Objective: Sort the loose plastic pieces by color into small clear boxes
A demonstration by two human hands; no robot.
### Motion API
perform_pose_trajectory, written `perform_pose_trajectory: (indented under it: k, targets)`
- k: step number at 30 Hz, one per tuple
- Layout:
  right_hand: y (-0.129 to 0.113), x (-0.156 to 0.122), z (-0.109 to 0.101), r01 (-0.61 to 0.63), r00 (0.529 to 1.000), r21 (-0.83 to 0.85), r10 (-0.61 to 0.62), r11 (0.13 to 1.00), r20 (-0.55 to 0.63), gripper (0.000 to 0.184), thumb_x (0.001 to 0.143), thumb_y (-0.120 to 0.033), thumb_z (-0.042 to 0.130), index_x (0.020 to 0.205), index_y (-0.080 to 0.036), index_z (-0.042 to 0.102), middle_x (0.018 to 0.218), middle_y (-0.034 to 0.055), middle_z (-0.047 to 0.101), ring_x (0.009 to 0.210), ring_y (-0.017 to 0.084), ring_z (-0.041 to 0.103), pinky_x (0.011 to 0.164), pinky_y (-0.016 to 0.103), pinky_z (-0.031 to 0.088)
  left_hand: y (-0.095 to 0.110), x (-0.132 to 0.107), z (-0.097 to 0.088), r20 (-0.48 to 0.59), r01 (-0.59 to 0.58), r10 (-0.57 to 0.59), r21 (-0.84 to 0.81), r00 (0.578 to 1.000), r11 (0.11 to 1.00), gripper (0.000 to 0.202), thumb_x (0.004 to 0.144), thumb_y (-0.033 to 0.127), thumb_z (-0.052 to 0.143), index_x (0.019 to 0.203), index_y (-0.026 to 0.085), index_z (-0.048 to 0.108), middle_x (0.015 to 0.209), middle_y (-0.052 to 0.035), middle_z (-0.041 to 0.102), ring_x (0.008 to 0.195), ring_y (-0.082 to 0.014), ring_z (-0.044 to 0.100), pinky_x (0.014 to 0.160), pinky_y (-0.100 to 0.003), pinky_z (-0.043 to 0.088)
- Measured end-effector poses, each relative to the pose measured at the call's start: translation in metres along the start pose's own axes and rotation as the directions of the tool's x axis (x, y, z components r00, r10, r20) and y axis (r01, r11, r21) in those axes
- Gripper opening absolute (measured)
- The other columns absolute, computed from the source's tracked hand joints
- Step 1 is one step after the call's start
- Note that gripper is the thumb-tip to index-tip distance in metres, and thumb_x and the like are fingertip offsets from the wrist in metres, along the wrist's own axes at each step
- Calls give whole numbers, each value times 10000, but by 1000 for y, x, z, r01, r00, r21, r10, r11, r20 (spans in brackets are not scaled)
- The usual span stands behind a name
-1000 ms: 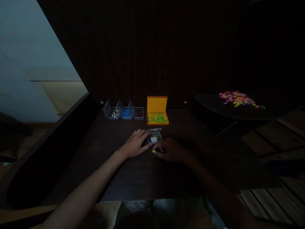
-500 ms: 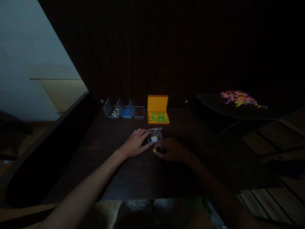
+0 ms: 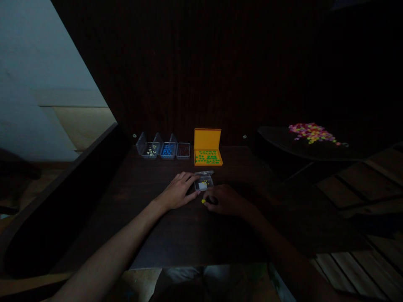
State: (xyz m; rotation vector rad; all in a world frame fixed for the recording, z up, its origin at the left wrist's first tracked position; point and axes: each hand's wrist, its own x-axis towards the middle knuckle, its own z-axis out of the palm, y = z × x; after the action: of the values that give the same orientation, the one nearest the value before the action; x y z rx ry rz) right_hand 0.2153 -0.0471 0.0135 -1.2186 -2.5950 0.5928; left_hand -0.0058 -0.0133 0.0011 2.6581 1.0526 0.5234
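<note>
My left hand rests on the dark tabletop, its thumb and index finger gripping the left side of a small clear plastic box. The box has its lid up at the back; a white slip and several tiny yellow pieces lie inside. Just in front of the box, my right hand is closed in a pinch. A small yellow piece shows at its thumb and fingertips, low over the tabletop. This hand is in shadow, and its outer fingers are hard to make out.
Behind stands an open orange case holding green pieces. To its left, clear boxes hold cream pieces, blue pieces and dark red pieces. A colourful pile lies on a dark shelf at right.
The view has shifted slightly, so the things on the table appear a little lower. Both hands keep nearly the same place, with the yellow piece still at my right fingertips.
</note>
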Motion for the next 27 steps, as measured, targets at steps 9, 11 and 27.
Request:
perform_pose_trajectory:
  k: [9,11,27]
  targets:
    - [0,3,5,-33,999,-68,34,997,12,124,807,-247,599,896,-177,650,651,-17,628,538,100,513,534,215,270,-1,0,0,-1,-4,4,0,1000,1000,463,924,448,455,1312,196,472,1263,-120,545,1146,-264,493,1004,-440,409]
    - [1,3,6,-25,999,-63,27,998,21,131,816,-255,593,911,-179,642,656,-16,629,549,104,524,539,214,276,-1,0,1,-7,-7,7,2,1000,1000,466,923,448,458,1316,198,466,1262,-116,544,1146,-263,493,1005,-438,407]
    - [5,3,-10,-181,980,22,182,983,-77,148,827,-242,596,963,-184,598,742,-11,637,646,126,570,639,234,351,8,-1,4,-1,-67,67,10,998,998,472,909,441,483,1313,197,477,1224,-115,565,1119,-265,504,978,-439,415]
